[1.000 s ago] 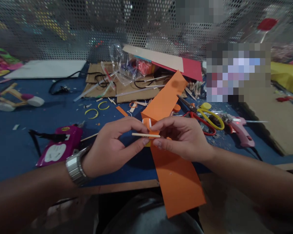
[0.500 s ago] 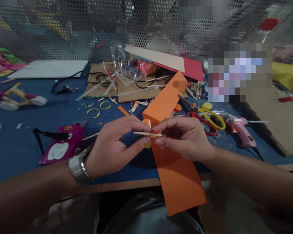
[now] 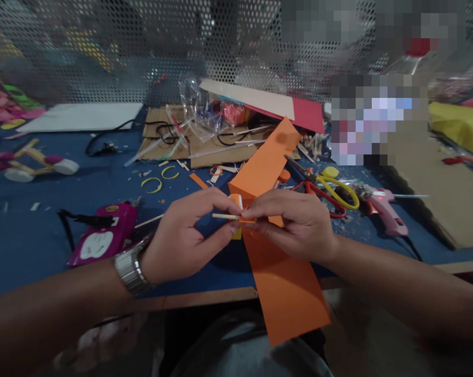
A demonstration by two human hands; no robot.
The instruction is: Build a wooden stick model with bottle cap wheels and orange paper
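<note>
Between my two hands is a thin wooden stick [image 3: 223,216] with a small orange paper piece [image 3: 247,220] at its right end. My left hand [image 3: 193,230] pinches the stick's middle between thumb and fingers. On the right, my right hand [image 3: 295,220] presses the orange paper against the stick with thumb and forefinger. Just behind the fingertips shows a small orange and white round piece [image 3: 236,201]. Under the hands lies a long creased orange paper strip [image 3: 291,298], hanging over the table's front edge.
Red and yellow-handled scissors [image 3: 330,188] and a pink glue gun [image 3: 389,212] lie to the right. A purple box with a black cord [image 3: 102,230] is at left, near a small wheeled stick frame [image 3: 34,162]. Cardboard [image 3: 216,152] and scraps lie behind.
My right thumb and fingers have closed over the stick's right end, covering more of it. The view has shifted slightly; the surrounding things have stayed in place.
</note>
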